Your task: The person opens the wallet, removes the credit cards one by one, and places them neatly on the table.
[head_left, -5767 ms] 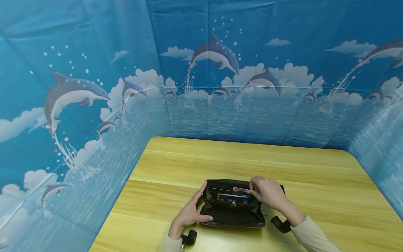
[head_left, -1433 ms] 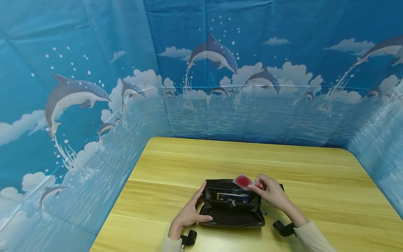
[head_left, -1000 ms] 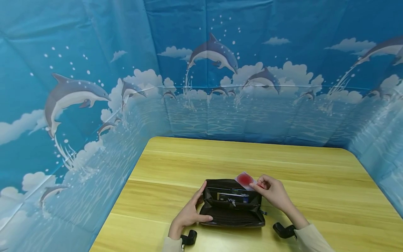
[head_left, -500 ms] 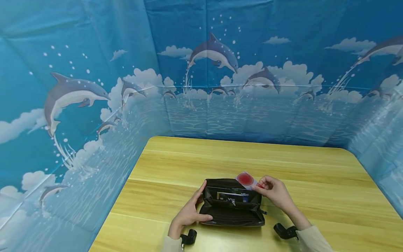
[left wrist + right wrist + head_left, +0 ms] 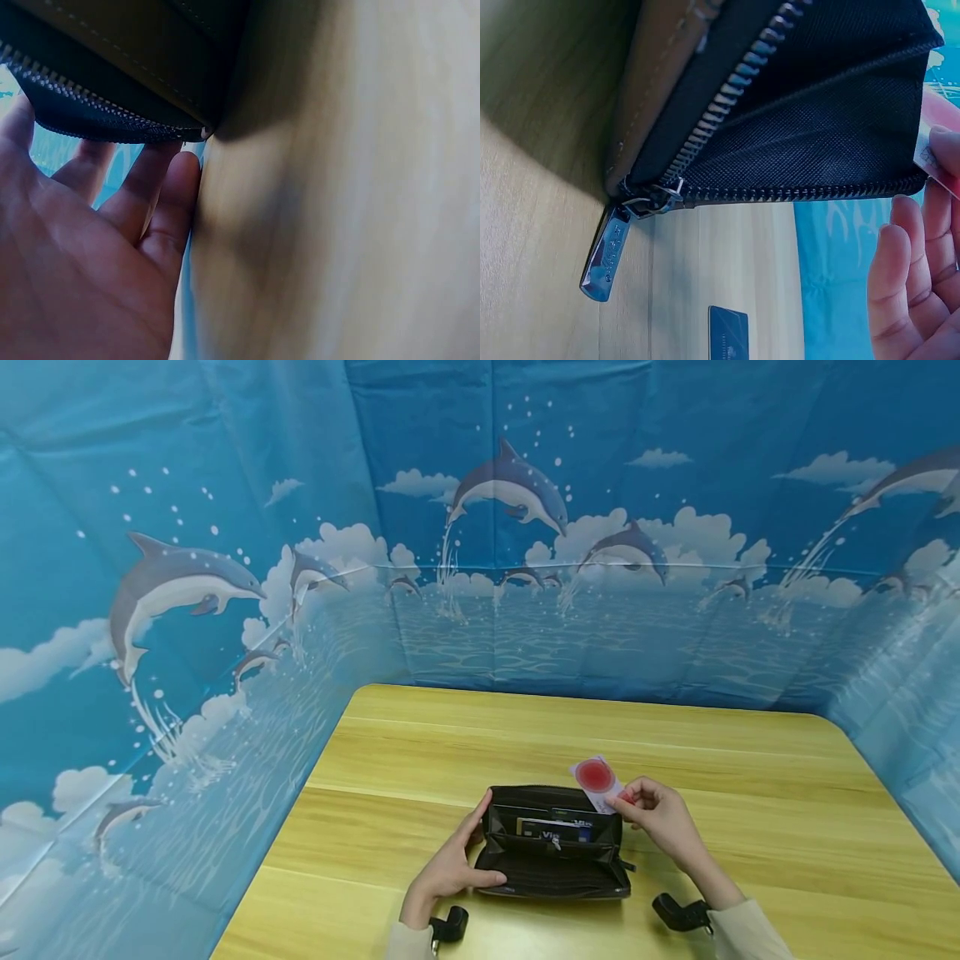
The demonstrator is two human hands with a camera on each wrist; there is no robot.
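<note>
A dark zip-around wallet [image 5: 551, 881] stands unzipped and spread on the table, its card pockets facing up. My left hand [image 5: 450, 866] holds its left end, thumb on the front flap and fingers behind the back edge; the left wrist view shows those fingertips against the zip. With thumb and fingers, my right hand [image 5: 662, 817] pinches a pale card with a red circle [image 5: 595, 774] at the wallet's back right edge. The card is tilted and its lower part is covered by the fingers. Dark cards marked "Vip" [image 5: 553, 832] sit in the wallet's pockets.
In the right wrist view, a metal zip pull [image 5: 606, 255] hangs at the wallet's corner, and a dark card [image 5: 728, 334] lies on the table beyond. The yellow wooden table [image 5: 420, 735] meets a blue dolphin curtain [image 5: 480, 635] at the back and sides.
The red-circled card was mostly inside the wallet; my right hand has drawn it up and to the right, and it now stands clear of the pockets. The left hand has stayed put.
</note>
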